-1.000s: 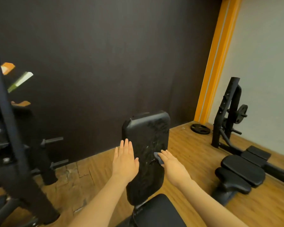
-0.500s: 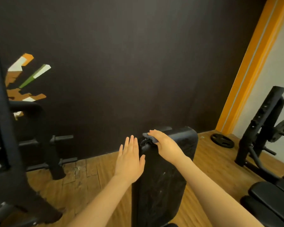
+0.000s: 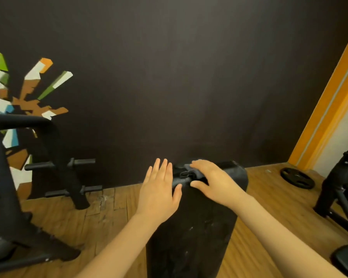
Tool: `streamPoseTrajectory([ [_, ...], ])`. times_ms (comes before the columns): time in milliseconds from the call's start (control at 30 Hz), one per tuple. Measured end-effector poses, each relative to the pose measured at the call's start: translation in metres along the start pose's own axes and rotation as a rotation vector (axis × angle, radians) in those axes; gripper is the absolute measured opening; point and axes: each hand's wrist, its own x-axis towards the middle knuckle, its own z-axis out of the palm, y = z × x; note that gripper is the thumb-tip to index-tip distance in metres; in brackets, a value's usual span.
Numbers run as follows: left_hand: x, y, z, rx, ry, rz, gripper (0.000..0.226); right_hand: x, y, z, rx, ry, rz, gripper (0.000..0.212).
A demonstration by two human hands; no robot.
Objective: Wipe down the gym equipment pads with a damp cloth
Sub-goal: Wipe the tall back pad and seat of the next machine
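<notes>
A tall black back pad (image 3: 191, 233) of a bench stands upright in front of me, its surface scuffed. My right hand (image 3: 213, 181) lies over the pad's top edge and presses a small dark grey cloth (image 3: 189, 170) against it, fingers bent over the cloth. My left hand (image 3: 159, 189) is flat against the pad's left side, fingers straight and together, thumb on the pad's front.
A black weight-plate rack (image 3: 68, 177) stands left by the dark wall. A heavy black machine frame (image 3: 6, 177) fills the left edge. A weight plate (image 3: 296, 177) lies on the wooden floor at right, beside another black machine (image 3: 342, 187).
My right hand slid the cloth up the pad's front to its top edge. The view moved closer and turned left. My left hand kept to the pad's left side.
</notes>
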Motion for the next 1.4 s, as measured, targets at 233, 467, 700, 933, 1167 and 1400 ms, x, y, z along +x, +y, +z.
streamPoseTrajectory([
  [233, 0.000, -0.004, 0.002, -0.006, 0.015, 0.039, 0.062, -0.005, 0.069, -0.020, 0.081, 0.018, -0.097, 0.045],
  [467, 0.001, -0.005, 0.011, 0.022, 0.018, 0.017, 0.059, 0.059, 0.041, -0.031, 0.026, -0.094, -0.216, 0.042],
  [700, 0.003, -0.009, 0.016, 0.080, 0.037, 0.015, 0.065, 0.094, 0.036, -0.007, -0.006, -0.406, -0.205, 0.042],
  [933, 0.001, -0.010, 0.017, 0.077, 0.012, 0.018, 0.065, 0.086, 0.063, -0.032, -0.151, -0.403, -0.153, 0.046],
  [1167, 0.003, -0.012, 0.019, 0.076, 0.046, 0.027, 0.065, 0.086, 0.053, -0.020, 0.034, -0.401, -0.169, 0.041],
  [1400, 0.003, -0.011, 0.020, 0.028, 0.033, -0.012, 0.065, 0.048, 0.063, -0.044, -0.004, -0.106, -0.025, 0.036],
])
